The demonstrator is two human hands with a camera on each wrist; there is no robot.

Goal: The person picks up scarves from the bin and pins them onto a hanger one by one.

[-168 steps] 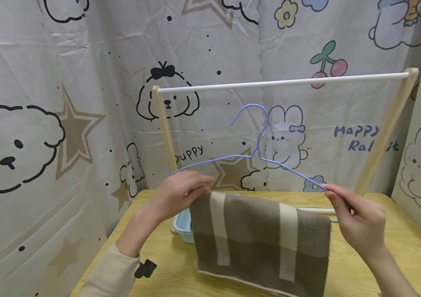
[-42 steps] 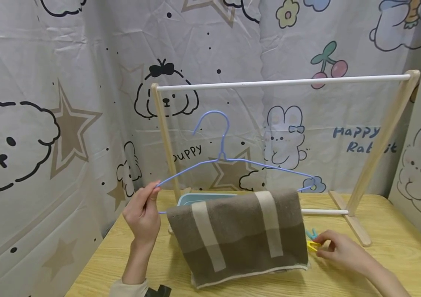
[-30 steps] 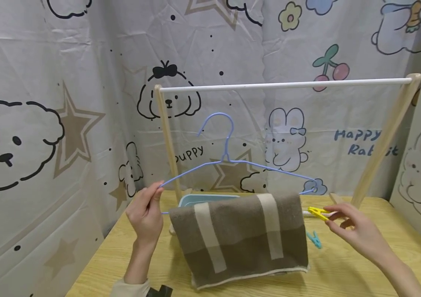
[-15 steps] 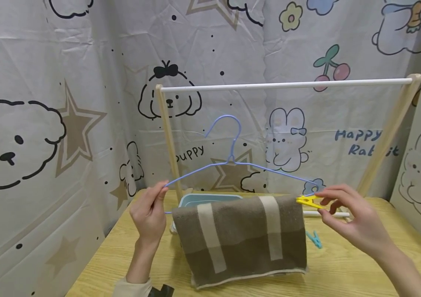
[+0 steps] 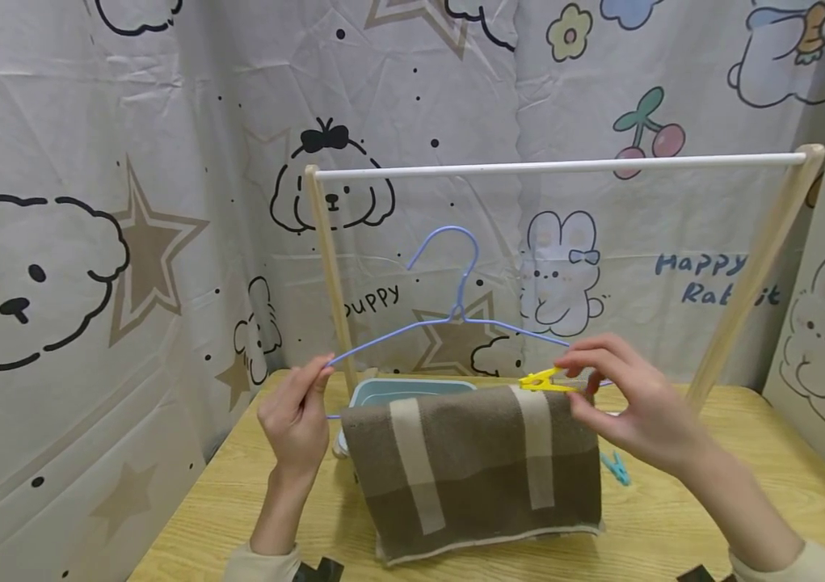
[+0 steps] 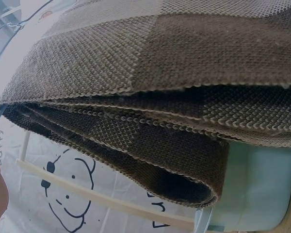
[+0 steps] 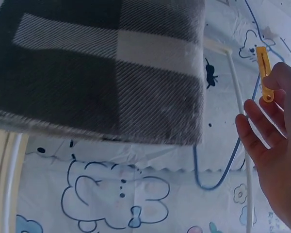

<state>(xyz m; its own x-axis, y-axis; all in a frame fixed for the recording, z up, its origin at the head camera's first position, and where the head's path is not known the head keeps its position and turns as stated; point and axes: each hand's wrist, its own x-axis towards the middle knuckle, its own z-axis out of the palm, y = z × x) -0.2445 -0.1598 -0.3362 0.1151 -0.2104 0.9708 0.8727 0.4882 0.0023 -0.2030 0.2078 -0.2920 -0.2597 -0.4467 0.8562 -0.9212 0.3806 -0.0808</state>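
Observation:
My left hand (image 5: pixel 297 420) pinches the left end of a blue wire clothes hanger (image 5: pixel 412 327), whose hook points up. Over the hanger's lower bar hangs a folded brown checked cloth (image 5: pixel 477 469) with pale stripes; its stacked layers (image 6: pixel 150 111) show in the left wrist view. My right hand (image 5: pixel 637 404) pinches a yellow clothespin (image 5: pixel 543 380) between thumb and fingers, just above the cloth's top edge near the right stripe. Whether the clothespin touches the cloth cannot be told. In the right wrist view the clothespin (image 7: pixel 264 73) stands beside the cloth.
A rack with a white top rail (image 5: pixel 557 168) and wooden legs stands behind the hanger. Partly hidden by the cloth is a light blue basket (image 5: pixel 383 390). A teal clothespin (image 5: pixel 616 468) lies on the wooden table (image 5: pixel 674 517) at right.
The right hand has picked up the yellow clothespin from the table and carried it up and left over the cloth. Hanger and left hand have shifted slightly right during the last second.

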